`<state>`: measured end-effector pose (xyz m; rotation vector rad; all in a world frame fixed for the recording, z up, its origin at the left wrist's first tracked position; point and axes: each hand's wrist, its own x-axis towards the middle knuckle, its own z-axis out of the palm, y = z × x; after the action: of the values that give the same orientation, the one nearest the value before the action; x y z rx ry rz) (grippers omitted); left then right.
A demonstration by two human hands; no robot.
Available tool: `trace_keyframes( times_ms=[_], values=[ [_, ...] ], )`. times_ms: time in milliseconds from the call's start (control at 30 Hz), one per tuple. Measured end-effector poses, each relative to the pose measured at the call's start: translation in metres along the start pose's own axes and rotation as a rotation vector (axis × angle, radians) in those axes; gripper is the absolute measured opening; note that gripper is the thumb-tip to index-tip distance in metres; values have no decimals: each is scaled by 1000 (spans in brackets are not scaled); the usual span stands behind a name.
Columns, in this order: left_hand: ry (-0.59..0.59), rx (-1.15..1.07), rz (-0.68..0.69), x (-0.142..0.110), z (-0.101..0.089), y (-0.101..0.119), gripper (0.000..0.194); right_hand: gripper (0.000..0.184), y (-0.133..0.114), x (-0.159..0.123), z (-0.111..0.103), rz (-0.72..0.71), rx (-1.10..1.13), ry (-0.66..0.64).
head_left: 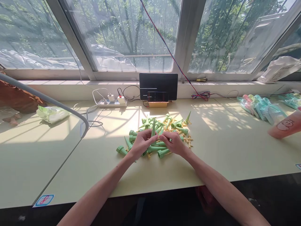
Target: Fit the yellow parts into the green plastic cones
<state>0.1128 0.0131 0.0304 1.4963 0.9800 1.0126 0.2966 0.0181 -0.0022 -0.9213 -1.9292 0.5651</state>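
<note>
Our left hand [141,142] pinches one green plastic spike [153,130], tip up, over the middle of the desk [94,169], back from its front edge. Our right hand [173,143] is bunched just beside it; we cannot tell what its fingertips pinch. Around them lie over a dozen loose green spikes [121,150] and many yellow crosses [189,141], too overlapped to count. One phone [157,96] stands near the back edge.

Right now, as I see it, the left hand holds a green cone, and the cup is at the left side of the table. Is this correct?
Not entirely: the cup is at the right side of the table, as the head view shows. The left hand does hold a green cone.
</note>
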Motion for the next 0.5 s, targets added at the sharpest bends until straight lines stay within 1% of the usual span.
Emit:
trace_keyframes(
  times_ms=[100, 133, 233, 300, 400, 500],
  values=[
    [-1, -4, -3, 0, 0, 0, 30, 46, 0, 0, -1, 5, 0, -6],
    [2, -7, -5, 0, 0, 0, 30, 43, -1, 0, -1, 11, 13, -8],
    [16, -16, -8, 1, -1, -1, 29, 26, -5, -1, -3, 27, 69, -27],
    [24, -19, -7, 1, -1, -2, 29, 20, -6, -2, -3, 28, 91, -49],
    [31, -17, -9, 2, -1, -3, 30, 18, -7, -3, -3, 27, 100, -59],
    [34, -11, -17, 2, -1, -2, 30, 21, -5, -3, -2, 26, 88, -48]
  ],
)
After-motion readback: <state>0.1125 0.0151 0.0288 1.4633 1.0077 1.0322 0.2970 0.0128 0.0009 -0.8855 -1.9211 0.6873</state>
